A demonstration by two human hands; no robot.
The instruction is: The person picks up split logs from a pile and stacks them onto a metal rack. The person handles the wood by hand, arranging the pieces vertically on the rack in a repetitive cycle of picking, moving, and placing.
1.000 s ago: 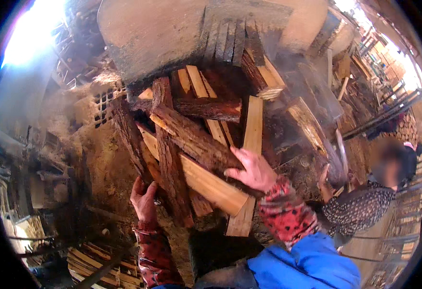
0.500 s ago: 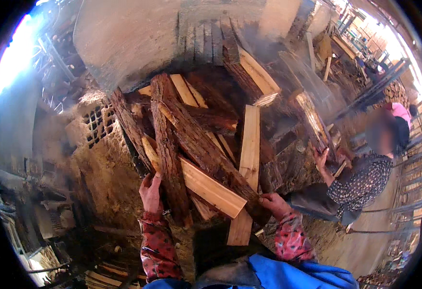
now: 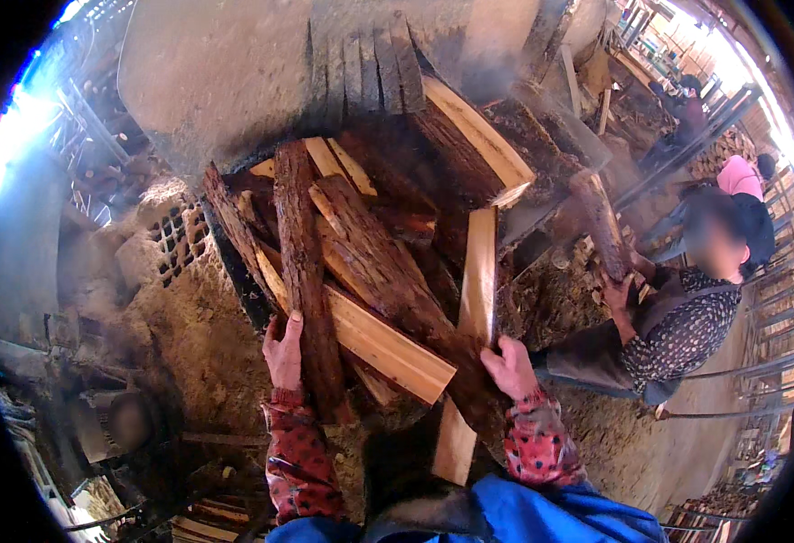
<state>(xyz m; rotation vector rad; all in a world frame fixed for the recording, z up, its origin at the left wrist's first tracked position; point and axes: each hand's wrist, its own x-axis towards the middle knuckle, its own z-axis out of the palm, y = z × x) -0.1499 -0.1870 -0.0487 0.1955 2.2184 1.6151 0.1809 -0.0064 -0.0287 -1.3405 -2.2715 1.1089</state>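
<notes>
A heap of rough bark-covered wood slabs and pale sawn boards lies before me. My left hand (image 3: 284, 351) is closed at the near end of a long bark slab (image 3: 239, 222) on the heap's left side, its thumb beside an upright bark slab (image 3: 299, 244). On the right, my right hand (image 3: 509, 367) grips the edge of a long pale board (image 3: 478, 271); its fingertips are partly hidden. That board passes beneath a wide dark bark slab (image 3: 388, 258), and its lower end shows near my lap. Between my hands lies another pale board (image 3: 388, 348), slanting down to the right.
A co-worker (image 3: 687, 317) at the right holds a short log (image 3: 599, 222) in both hands. Behind the heap stand a large pale metal hood (image 3: 225, 72) and hanging dark strips (image 3: 361, 77). Perforated bricks (image 3: 180, 237) sit at the left. More people are farther back at the right.
My right hand has moved up from the dark slab's end to the pale board, which has tilted onto its edge. The co-worker has drawn the log closer and straightened up.
</notes>
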